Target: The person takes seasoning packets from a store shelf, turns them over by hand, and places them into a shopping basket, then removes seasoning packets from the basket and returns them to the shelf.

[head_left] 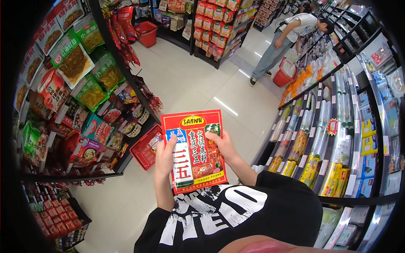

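A red printed packet of hotpot soup base (197, 155), Sanwu brand, faces up in front of my chest. My left hand (165, 155) grips its left edge, thumb on the front. On the right edge my right hand (226, 145) holds it the same way, its thumb near the upper corner. The fingers behind the packet are hidden. Below and beyond my left hand, a red plastic shopping basket (144, 151) stands on the floor, partly covered by that hand and the packet. Something with a printed label lies in it.
Shelves of bagged foods (76, 60) rise close on the left. Shelving with rolls and boxed wraps (316, 151) runs along the right. Up the tiled aisle (205, 82), a person (288, 38) leans toward the right shelves beside a red basket (284, 72). Another red basket (146, 34) stands farther back.
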A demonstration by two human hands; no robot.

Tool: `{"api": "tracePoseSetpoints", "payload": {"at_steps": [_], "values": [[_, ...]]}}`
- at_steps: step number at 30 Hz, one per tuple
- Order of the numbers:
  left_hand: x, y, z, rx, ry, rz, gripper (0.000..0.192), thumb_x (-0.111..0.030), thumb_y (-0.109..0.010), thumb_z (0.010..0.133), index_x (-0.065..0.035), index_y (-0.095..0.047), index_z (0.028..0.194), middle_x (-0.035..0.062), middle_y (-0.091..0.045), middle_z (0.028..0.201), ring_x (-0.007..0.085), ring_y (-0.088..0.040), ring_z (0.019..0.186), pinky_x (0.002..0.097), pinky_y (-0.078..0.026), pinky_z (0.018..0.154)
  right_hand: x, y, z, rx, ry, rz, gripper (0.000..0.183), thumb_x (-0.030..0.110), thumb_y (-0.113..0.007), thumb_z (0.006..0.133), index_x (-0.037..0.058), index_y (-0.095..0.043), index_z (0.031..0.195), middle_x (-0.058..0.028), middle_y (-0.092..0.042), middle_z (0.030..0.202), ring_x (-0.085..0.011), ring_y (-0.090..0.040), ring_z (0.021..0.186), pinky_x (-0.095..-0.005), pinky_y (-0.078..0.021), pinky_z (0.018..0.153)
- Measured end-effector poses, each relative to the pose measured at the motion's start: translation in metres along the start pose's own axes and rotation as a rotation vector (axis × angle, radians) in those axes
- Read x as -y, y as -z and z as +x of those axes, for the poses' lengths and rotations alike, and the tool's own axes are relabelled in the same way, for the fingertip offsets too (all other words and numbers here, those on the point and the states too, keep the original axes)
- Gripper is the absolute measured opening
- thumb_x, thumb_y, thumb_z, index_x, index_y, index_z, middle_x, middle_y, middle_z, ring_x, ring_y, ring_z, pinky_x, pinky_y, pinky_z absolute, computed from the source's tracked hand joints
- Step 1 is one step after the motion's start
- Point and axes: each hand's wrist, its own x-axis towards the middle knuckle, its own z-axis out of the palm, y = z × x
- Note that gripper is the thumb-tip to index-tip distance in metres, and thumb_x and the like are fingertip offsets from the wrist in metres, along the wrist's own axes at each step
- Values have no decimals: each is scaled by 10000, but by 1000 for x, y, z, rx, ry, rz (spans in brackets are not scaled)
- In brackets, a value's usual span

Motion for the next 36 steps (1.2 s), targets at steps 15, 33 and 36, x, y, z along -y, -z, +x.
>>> {"api": "tracePoseSetpoints", "payload": {"at_steps": [15,33,36], "values": [[5,9,-21,14,-33,-12,340,-320,-454,904,-5,-576,868,31,-623,778,56,-578,655,204,-452,587,19,-19,-12,79,79,-166,189,131,-599,821,-4,-570,950,-67,-635,860,-106,-606,721,-241,-498,645],[3,3,-17,-190,-315,-98,271,-270,-501,899,-12,-570,855,-20,-583,716,5,-478,614,163,-377,537,13,-34,-40,43,331,-431,242,177,-629,814,-31,-613,937,-61,-643,844,-87,-584,726,-230,-481,608],[-1,7,-16,-274,-374,-120,264,-260,-502,900,-7,-575,880,-10,-590,746,13,-494,626,171,-391,549,4,-31,-47,85,95,-410,290,214,-599,838,-14,-579,1017,-66,-625,901,-102,-581,802,-233,-479,668]]}}
